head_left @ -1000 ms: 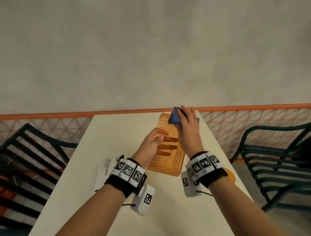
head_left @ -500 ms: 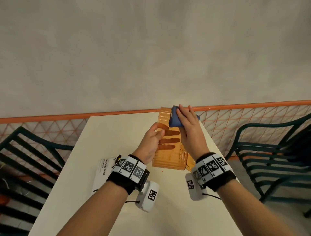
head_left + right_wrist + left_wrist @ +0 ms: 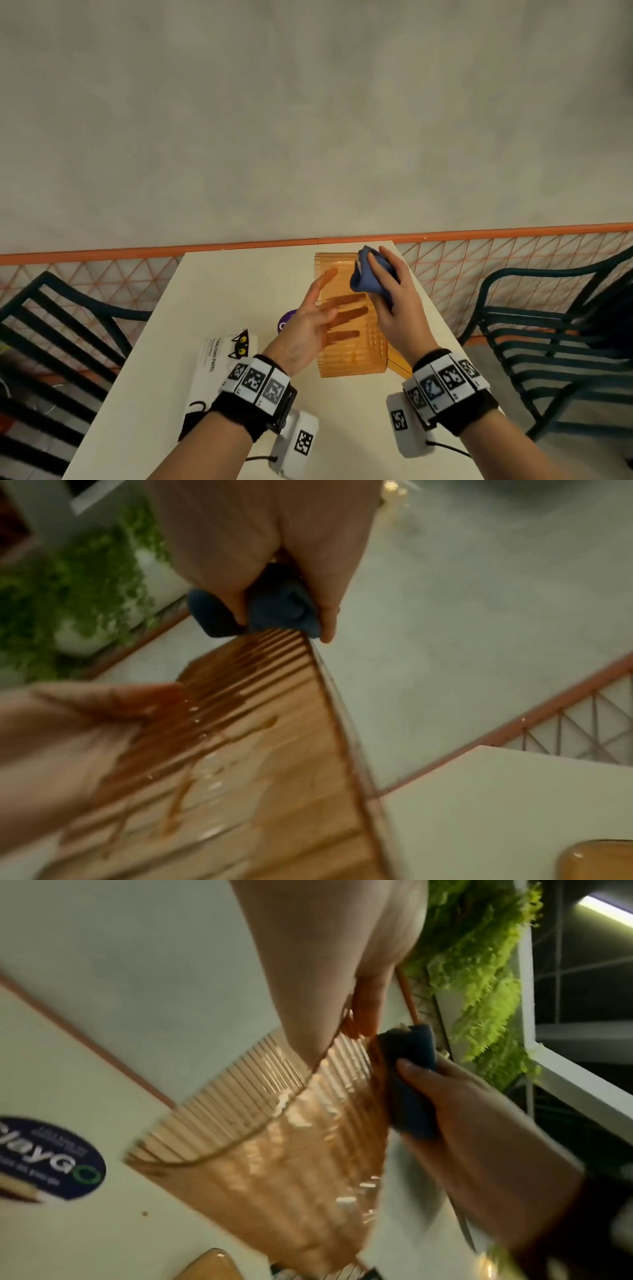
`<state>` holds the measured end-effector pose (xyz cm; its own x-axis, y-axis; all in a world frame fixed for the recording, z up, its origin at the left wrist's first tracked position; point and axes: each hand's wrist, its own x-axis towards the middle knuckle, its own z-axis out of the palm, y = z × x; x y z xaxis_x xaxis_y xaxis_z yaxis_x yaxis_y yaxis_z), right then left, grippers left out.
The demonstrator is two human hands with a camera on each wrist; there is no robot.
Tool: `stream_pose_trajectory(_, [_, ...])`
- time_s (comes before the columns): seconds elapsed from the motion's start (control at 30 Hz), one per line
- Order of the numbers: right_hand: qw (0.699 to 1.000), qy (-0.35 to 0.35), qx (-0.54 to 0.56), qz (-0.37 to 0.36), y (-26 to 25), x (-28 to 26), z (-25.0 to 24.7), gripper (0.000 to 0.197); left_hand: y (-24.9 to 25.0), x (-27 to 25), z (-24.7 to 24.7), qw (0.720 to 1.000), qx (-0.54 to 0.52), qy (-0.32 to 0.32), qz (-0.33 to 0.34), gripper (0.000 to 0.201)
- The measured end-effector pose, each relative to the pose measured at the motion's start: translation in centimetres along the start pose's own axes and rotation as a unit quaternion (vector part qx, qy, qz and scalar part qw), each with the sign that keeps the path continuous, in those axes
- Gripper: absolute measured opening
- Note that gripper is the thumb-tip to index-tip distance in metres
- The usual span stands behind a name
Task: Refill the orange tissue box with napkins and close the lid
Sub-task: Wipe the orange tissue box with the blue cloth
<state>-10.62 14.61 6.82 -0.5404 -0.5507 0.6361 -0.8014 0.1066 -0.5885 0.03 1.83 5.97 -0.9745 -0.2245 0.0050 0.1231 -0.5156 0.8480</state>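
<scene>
The orange tissue box (image 3: 346,356), ribbed and see-through, is held up over the table (image 3: 246,274) with no lid on it. My left hand (image 3: 329,301) grips it: the thumb lies on the near face, and the fingers show through the plastic from the other side. My right hand (image 3: 387,291) clutches a crumpled blue cloth (image 3: 364,281) against the box's far right edge. The left wrist view shows the cloth (image 3: 411,1085) pressed on the box (image 3: 274,1164). The right wrist view shows the same cloth (image 3: 284,607) at the rim of the box (image 3: 257,791). A white napkin pack (image 3: 222,363) with a cat print lies at the left.
An orange lid (image 3: 399,366) lies on the table just right of the box, seen also as the lid (image 3: 596,859). A purple sticker (image 3: 286,320) sits under my left hand. Dark slatted chairs stand left (image 3: 58,342) and right (image 3: 548,342). An orange-railed fence (image 3: 479,233) lines the far edge.
The right hand has slid the blue cloth along the far right edge of the box. My left thumb has stretched further up the box face.
</scene>
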Motion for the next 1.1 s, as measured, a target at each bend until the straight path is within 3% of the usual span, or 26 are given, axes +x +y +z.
stream_pose_trajectory(0.1, [0.999,-0.035,-0.004,-0.027,0.8,-1.8,1.1,0.049,0.2,0.2,0.1,0.997,-0.065,0.033,0.000,0.050])
stream_pose_trajectory(0.2, [0.995,-0.069,-0.053,-0.049,1.4,-3.7,2.6,0.049,0.5,0.0,0.4,0.995,-0.069,0.076,0.008,0.035])
stream_pose_trajectory(0.27, [0.986,-0.101,-0.080,-0.105,1.1,-4.5,3.1,0.048,1.3,0.0,0.1,0.991,-0.077,0.108,-0.007,0.045])
stream_pose_trajectory(0.33, [0.972,-0.149,-0.108,-0.148,0.5,-4.8,3.1,0.048,1.8,0.4,-0.9,0.987,-0.053,0.151,-0.035,0.056])
stream_pose_trajectory(0.43, [0.979,-0.143,-0.076,-0.127,-0.6,-3.4,2.9,0.049,2.2,0.5,-1.7,0.982,0.002,0.187,-0.028,0.046])
stream_pose_trajectory(0.57, [0.989,-0.111,-0.067,-0.064,-2.3,1.9,2.6,0.047,2.5,0.1,-0.9,0.989,0.053,0.140,0.006,0.033])
stream_pose_trajectory(0.7, [0.982,-0.167,-0.082,0.030,-2.2,6.3,1.9,0.046,1.5,-0.2,-0.2,0.977,0.132,0.168,0.013,0.031])
stream_pose_trajectory(0.93, [0.976,-0.174,-0.085,-0.102,-3.1,-2.3,2.3,0.051,0.9,-1.0,-1.1,0.976,0.122,0.175,0.042,0.032])
stream_pose_trajectory(1.1, [0.988,-0.150,-0.017,0.040,-1.3,3.7,0.6,0.048,0.4,-1.5,-0.1,0.995,0.057,0.082,0.008,0.034])
